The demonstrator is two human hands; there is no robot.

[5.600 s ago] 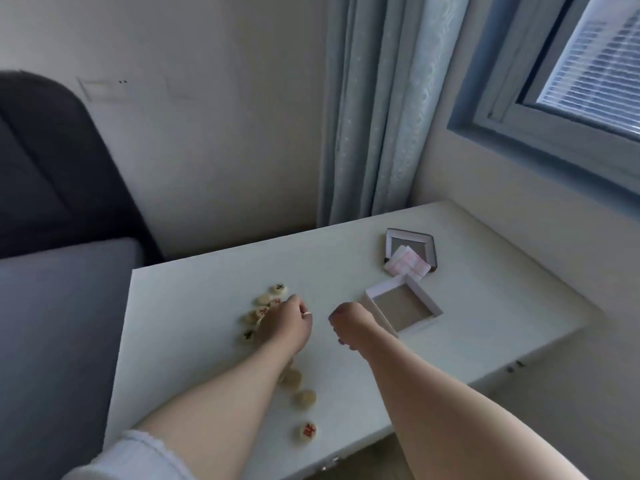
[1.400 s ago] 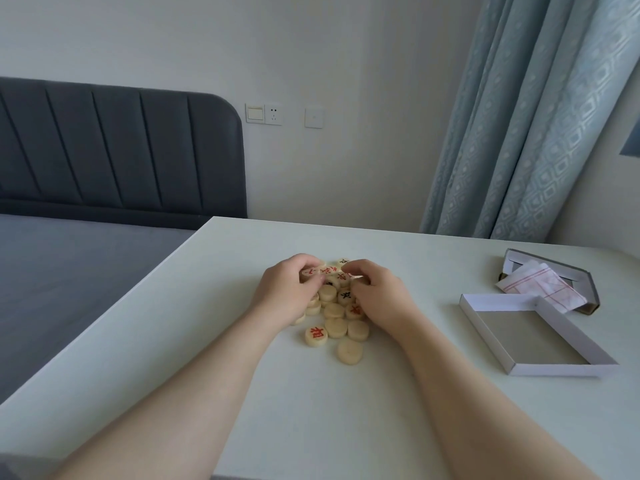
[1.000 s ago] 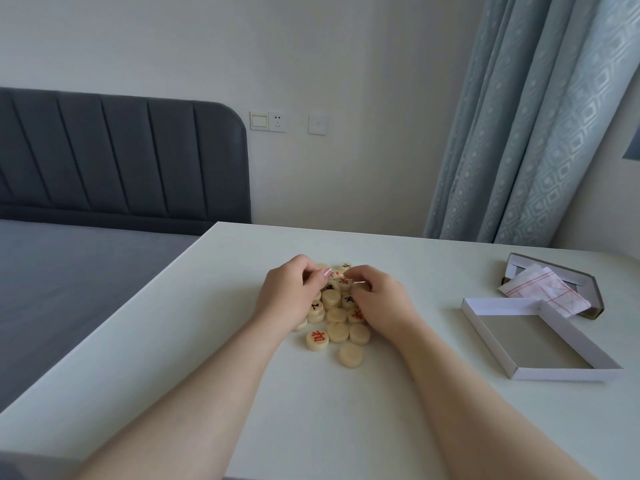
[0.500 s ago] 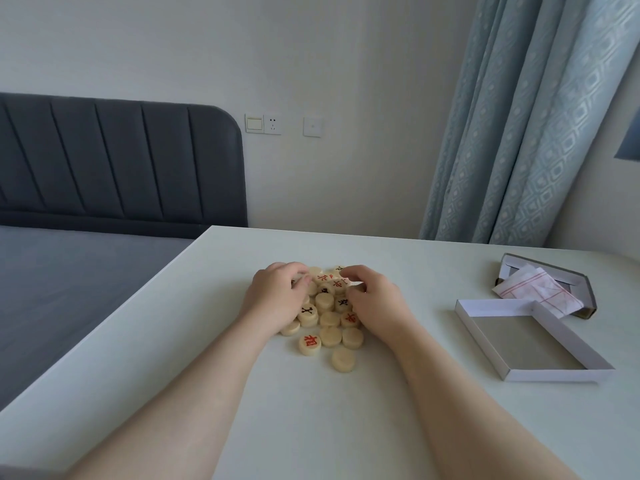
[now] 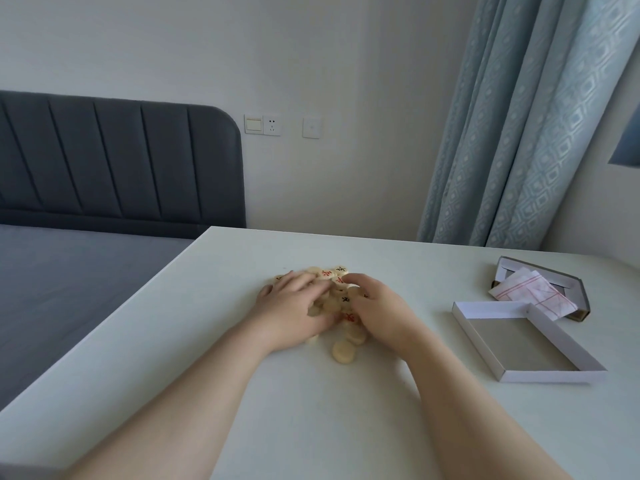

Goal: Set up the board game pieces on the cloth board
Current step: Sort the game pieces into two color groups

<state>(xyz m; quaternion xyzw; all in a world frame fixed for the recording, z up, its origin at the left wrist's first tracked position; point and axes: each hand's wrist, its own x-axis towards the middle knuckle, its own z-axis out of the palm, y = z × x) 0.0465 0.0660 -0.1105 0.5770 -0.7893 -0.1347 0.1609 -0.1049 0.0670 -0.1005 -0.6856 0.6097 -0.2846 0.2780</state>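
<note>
Table (image 5: 242,393) - folded cloth board (image 5: 533,294) sits on box lid (image 5: 554,273), far right, well apart from the 2 hands. Right hand (image 5: 381,310) is nearer it, curled at the pile edge - grip unclear. Left hand (image 5: 294,306) lies flat, fingers straight, on piece pile (image 5: 334,275).

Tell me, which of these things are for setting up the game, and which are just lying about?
For the job: pieces, with the left hand and right hand on them; folded cloth board.
Lying about: empty box tray, lid, bed, curtain, wall switches.
</note>
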